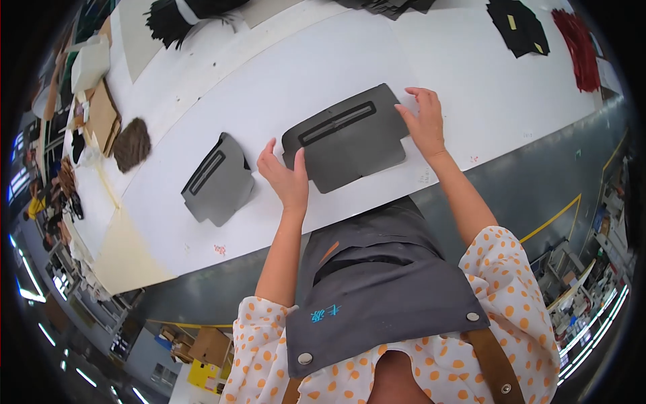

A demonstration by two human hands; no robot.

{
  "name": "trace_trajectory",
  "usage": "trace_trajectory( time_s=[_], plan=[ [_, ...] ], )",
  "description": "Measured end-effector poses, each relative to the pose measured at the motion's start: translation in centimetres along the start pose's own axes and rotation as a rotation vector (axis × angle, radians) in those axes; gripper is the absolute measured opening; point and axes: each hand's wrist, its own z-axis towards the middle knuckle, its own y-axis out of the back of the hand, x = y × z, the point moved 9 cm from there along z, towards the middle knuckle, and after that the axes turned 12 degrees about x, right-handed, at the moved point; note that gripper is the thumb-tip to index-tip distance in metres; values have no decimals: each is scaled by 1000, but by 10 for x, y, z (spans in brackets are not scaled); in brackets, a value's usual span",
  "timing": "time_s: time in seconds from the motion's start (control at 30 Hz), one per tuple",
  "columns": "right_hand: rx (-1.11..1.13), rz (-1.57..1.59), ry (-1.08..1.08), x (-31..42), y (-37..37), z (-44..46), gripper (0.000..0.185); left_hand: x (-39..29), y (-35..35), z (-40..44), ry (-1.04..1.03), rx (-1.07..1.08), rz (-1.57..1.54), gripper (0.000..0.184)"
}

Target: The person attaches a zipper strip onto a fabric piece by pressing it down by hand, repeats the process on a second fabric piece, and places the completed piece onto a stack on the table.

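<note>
A dark grey cut leather-like panel [356,148] with notched lower corners lies flat on the white table in front of me. A long slot framed by a black strip [336,124] runs across its upper part. My left hand [286,178] is at the panel's left edge, thumb and fingers apart, the thumb over or against the edge. At the right edge my right hand [425,121] has its fingers spread and its thumb close to the panel; contact is hard to tell. A second grey panel [222,182] with a similar slot lies left of my left hand, turned at an angle.
The white table [484,114] carries stacked black pieces [518,30], a red bundle [577,50] and a black strip bundle [178,20] at its far side. A brown fuzzy piece [132,145], cardboard [102,118] and a white jug [91,62] stand left. The table's near edge borders my apron [383,289].
</note>
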Motion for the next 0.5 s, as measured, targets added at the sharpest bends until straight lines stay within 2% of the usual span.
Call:
trace_trajectory(
  time_s=[0.03,0.13,0.27,0.3,0.37,0.5],
  plan=[
    [31,22,-46,-4,-4,2,44,21,-8,2,132,39,-95,75],
    [90,-29,-58,-1,-14,3,48,31,-19,11,259,167,-249,77],
    [214,86,-204,-3,-29,6,49,46,-30,13,442,284,-257,67],
    [257,118,-242,-9,-33,7,47,45,-28,15,413,266,-237,54],
    [302,146,-264,-18,-39,6,41,47,-30,15,437,295,-280,46],
    [338,186,-266,-17,-41,9,32,52,-36,19,445,364,-305,39]
  ],
)
